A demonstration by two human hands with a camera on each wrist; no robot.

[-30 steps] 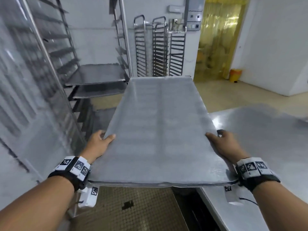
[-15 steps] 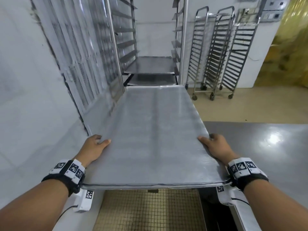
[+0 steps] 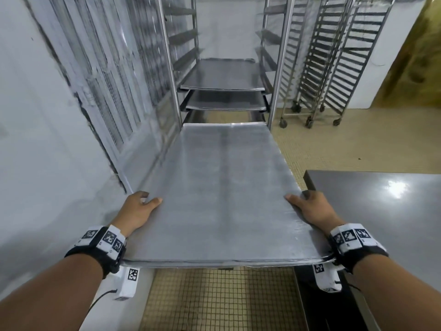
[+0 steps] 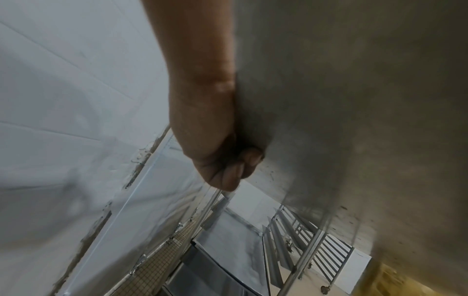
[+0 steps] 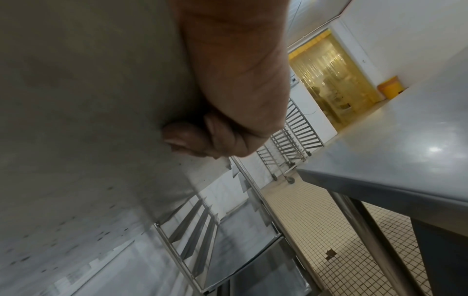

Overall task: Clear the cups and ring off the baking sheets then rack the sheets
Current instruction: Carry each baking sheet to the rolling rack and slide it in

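Observation:
I hold a large bare metal baking sheet [image 3: 224,187] level in front of me, long side pointing ahead. My left hand [image 3: 139,209] grips its left edge, thumb on top and fingers [image 4: 240,166] curled under the sheet's underside [image 4: 354,100]. My right hand [image 3: 310,209] grips the right edge the same way, fingers [image 5: 192,138] curled beneath the underside [image 5: 88,100]. The sheet's far end sits at the front of a tall steel rack [image 3: 278,68], just below two sheets [image 3: 222,77] lying on its runners. No cups or ring are in view.
A white wall with a meshed window [image 3: 107,80] runs close on my left. A steel table [image 3: 381,211] stands at my right. Several empty wheeled racks [image 3: 334,63] stand beyond on the tiled floor [image 3: 322,144]. A yellow strip-curtain doorway [image 5: 329,80] lies further right.
I have turned left and moved closer to the rack with the sheet held in both hands. The sheet's far end now lines up with the rack's front opening.

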